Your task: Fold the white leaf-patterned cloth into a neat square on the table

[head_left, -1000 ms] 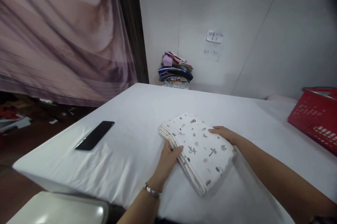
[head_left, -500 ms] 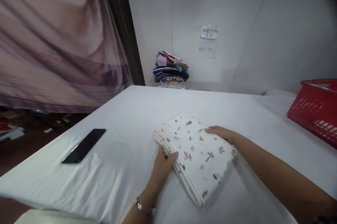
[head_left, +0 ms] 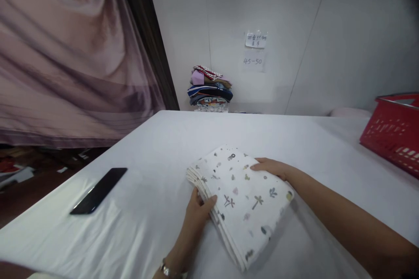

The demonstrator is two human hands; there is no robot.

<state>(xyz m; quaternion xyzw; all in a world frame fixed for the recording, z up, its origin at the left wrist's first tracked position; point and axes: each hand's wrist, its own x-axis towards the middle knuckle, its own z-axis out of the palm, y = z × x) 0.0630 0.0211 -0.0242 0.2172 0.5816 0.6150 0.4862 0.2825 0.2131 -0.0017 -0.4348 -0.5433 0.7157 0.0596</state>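
Note:
A white cloth [head_left: 240, 196] printed with small palm trees and other motifs lies folded in several layers, turned at an angle. My left hand [head_left: 198, 211] grips its left folded edge, thumb on top and the other fingers partly hidden beside and under the layers. At the far right edge, my right hand [head_left: 270, 167] holds the cloth with its thumb side resting on top; the remaining fingers are out of sight. Whether the cloth's underside touches the table everywhere cannot be made out.
Under the cloth is a table [head_left: 157, 152] with a white cover, wrinkled at front left. A black phone [head_left: 98, 191] lies on the left. Folded fabrics are piled in a stack [head_left: 210, 89] by the wall. A red basket [head_left: 391, 130] stands right; a pink curtain [head_left: 65, 52] hangs left.
The view has shifted slightly, so the cloth, phone and hands all sit a little lower and further left. Both hands keep the same grip on the cloth.

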